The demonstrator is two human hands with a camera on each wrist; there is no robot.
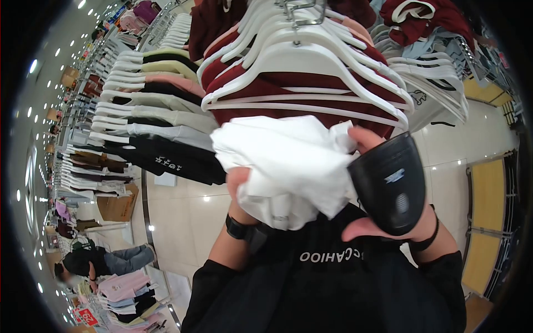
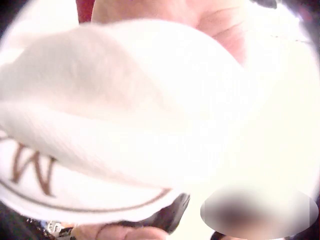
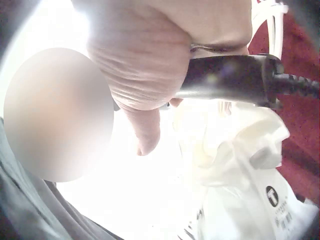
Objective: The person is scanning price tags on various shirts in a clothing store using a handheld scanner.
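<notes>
A bunched white garment [image 1: 288, 161] is held up in front of the body. My left hand [image 1: 237, 183] grips it from the near left, the thumb over the cloth and the other fingers hidden beneath. In the left wrist view brown lettering and a brown line show on the garment [image 2: 100, 165]. My right hand [image 1: 425, 226] holds a black corded barcode scanner [image 1: 388, 186] at the garment's right side, its fingertips beside the cloth. The right wrist view shows the scanner's handle [image 3: 225, 77] and cable [image 3: 297, 85]. Below it, white material [image 3: 240, 185] carries a round black T mark and a barcode.
White hangers [image 1: 300, 55] with dark red clothes hang directly ahead. Another rack holds black, grey and pink garments [image 1: 166, 127] on the left. Several yellow panels [image 1: 488, 191] stand at the right. A person [image 1: 105, 261] is at the lower left, near a cardboard box [image 1: 118, 204].
</notes>
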